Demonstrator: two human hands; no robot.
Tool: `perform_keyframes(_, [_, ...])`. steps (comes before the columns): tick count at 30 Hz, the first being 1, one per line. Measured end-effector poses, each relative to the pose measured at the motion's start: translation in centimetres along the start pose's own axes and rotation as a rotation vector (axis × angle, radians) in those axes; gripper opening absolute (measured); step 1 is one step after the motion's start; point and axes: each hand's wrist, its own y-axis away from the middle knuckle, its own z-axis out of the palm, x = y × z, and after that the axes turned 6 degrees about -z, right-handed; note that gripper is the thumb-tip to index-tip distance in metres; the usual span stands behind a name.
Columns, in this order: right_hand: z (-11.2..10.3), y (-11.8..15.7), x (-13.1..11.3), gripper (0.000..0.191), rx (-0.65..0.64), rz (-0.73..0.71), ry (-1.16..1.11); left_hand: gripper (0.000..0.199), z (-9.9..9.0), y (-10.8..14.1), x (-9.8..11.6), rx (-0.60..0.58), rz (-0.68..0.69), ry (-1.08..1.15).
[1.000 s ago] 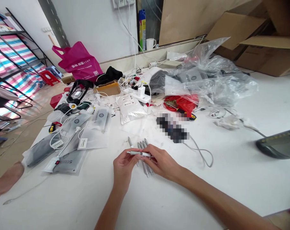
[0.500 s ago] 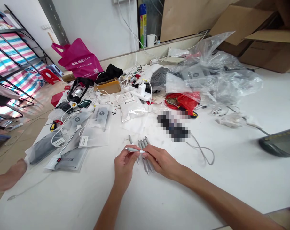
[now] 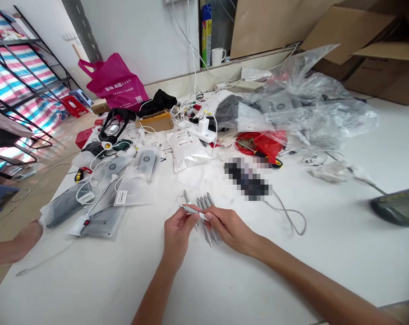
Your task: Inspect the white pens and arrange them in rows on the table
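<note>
A grey-and-white pen point(image 3: 191, 210) lies nearly level between my two hands, just above the white table point(image 3: 231, 289). My left hand point(image 3: 179, 232) is closed around its grey part, thumb and fingers pinching it. Closed on the white end is my right hand point(image 3: 233, 229), whose fingertips hide part of that end. Beneath and behind the hands, several grey pens point(image 3: 204, 205) lie side by side on the table, partly covered by my right fingers. A single grey pen point(image 3: 186, 196) lies slightly apart on their left.
Frosted pouches point(image 3: 136, 187) and a white cable lie to the left, where another person's hand point(image 3: 28, 237) rests at the table edge. Behind are a white plastic package point(image 3: 187, 151), a power strip point(image 3: 200, 131) and a red bag point(image 3: 268, 142). A dark device point(image 3: 398, 207) stands right.
The camera view has shifted slightly, so everything sits a little further right. Both hands keep hold of the pen, which now tilts a bit more down toward the right.
</note>
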Motion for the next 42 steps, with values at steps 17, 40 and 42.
perform_keyframes(17, [1.1, 0.4, -0.1, 0.028, -0.011, -0.217, 0.177, 0.036, -1.3, -0.7, -0.6, -0.131, -0.065, 0.043])
perform_keyframes(40, [1.7, 0.5, 0.4, 0.028, -0.008, -0.752, 0.561, 0.035, -1.5, -0.1, 0.3, -0.285, -0.093, 0.231])
perform_keyframes(42, [1.5, 0.3, 0.4, 0.028, 0.021, -0.796, 0.592, 0.036, -1.4, 0.0, 0.4, -0.29, -0.078, 0.22])
